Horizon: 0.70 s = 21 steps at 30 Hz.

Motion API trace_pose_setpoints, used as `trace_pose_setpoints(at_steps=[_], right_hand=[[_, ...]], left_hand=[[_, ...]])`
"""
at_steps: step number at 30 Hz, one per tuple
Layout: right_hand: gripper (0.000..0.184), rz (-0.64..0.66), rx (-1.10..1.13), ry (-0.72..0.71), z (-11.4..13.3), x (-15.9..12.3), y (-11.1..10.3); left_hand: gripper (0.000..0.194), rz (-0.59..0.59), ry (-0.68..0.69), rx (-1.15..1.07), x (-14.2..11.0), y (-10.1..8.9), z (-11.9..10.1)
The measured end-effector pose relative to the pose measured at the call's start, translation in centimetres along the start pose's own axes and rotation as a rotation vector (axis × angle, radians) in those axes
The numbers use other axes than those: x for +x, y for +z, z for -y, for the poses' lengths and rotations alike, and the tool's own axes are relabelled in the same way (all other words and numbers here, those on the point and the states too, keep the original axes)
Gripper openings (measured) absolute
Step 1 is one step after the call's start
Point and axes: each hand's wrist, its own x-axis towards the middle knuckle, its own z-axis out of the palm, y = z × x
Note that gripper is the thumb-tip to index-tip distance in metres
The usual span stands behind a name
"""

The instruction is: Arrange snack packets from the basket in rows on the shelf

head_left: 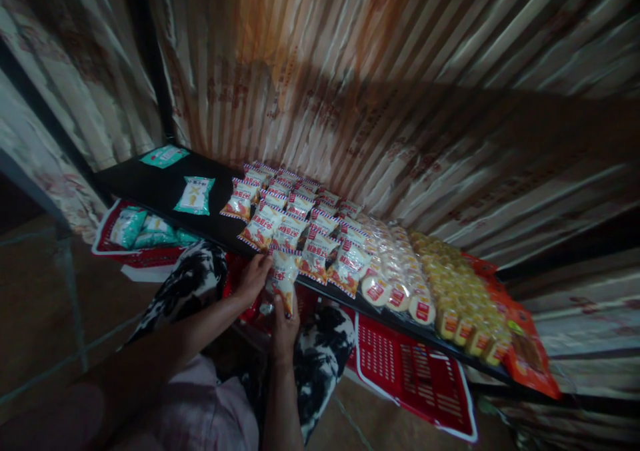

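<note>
While both hands worked at the front edge of the black shelf (150, 184), a snack bag (283, 274) stood between them, just below the centre of the frame. The step in hand was judged to be placing or straightening this bag at the front of the block of matching bags (317, 254); the view did not establish whether it was being set down or lifted. For placement, the next move would call for aligning the bag with its neighbours, seating its lower end on the shelf, and releasing both grips without disturbing the row.

Left hand (255, 279): the forearm ran from the lower left of the frame towards the centre, with the fingers clamped on the bag's left edge. Right hand (285, 331): the forearm rose almost vertically from the bottom centre, palm turned inward, with thumb and fingers closed around the bag's lower end. The bag was tilted, its printed face towards the camera. Contact between its base and the shelf could not be confirmed.

Round white packs (375, 288) lay right of the block; two teal packets (195, 196) lay well apart from it, towards the left.
</note>
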Motion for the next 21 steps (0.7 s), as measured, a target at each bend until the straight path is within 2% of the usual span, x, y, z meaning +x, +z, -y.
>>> trace_pose_setpoints(at_steps=[6, 12, 17, 21], right_hand=[[0.059, -0.068, -0.195, -0.138, -1.2, -0.4, 0.3], [0.045, -0.088, -0.48, -0.479, -0.9, -1.3, 1.0], [0.043, -0.132, -0.679, -0.718, 0.1, -1.8, 1.8], [0.046, -0.105, -0.744, -0.769, 0.6, -2.1, 2.6]], left_hand=[[0.021, -0.045, 0.063, 0.071, -0.2, -0.9, 1.1], [0.017, -0.057, 0.084, 0.08, -0.2, -2.1, 1.5], [0.019, -0.033, 0.054, 0.042, -0.4, -3.1, 1.5], [0.025, -0.043, -0.009, -0.034, -0.5, -3.9, 1.9]])
